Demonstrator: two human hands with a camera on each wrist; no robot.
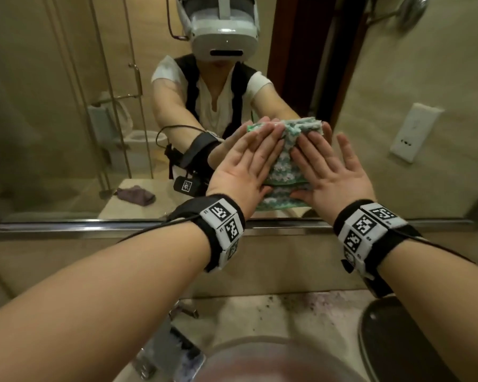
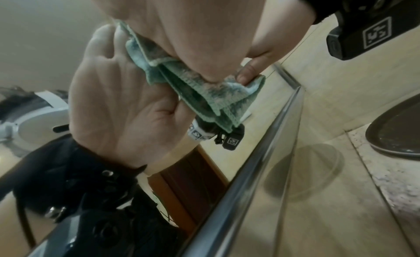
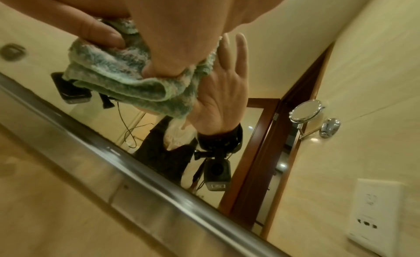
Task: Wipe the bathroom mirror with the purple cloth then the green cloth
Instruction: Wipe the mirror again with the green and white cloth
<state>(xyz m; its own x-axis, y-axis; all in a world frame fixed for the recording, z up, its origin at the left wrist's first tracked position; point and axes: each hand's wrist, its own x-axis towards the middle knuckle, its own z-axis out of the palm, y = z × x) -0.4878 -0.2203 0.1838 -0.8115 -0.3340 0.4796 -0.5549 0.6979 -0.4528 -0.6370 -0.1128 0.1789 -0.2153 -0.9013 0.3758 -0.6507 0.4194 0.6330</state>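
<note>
- Both the left hand [image 1: 240, 166] and the right hand [image 1: 334, 172] lay flat, fingers straight, pressing the folded green cloth [image 1: 284, 172] onto the mirror [image 1: 66, 106], probably for even wiping pressure.
- The purple cloth [image 1: 135, 194] appeared only as a reflection, lying on the tabletop.

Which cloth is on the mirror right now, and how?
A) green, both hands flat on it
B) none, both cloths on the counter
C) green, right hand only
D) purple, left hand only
A: the left hand and right hand both press the green cloth against the mirror with straight fingers; the purple cloth shows only as a reflection, lying on a surface.
</note>
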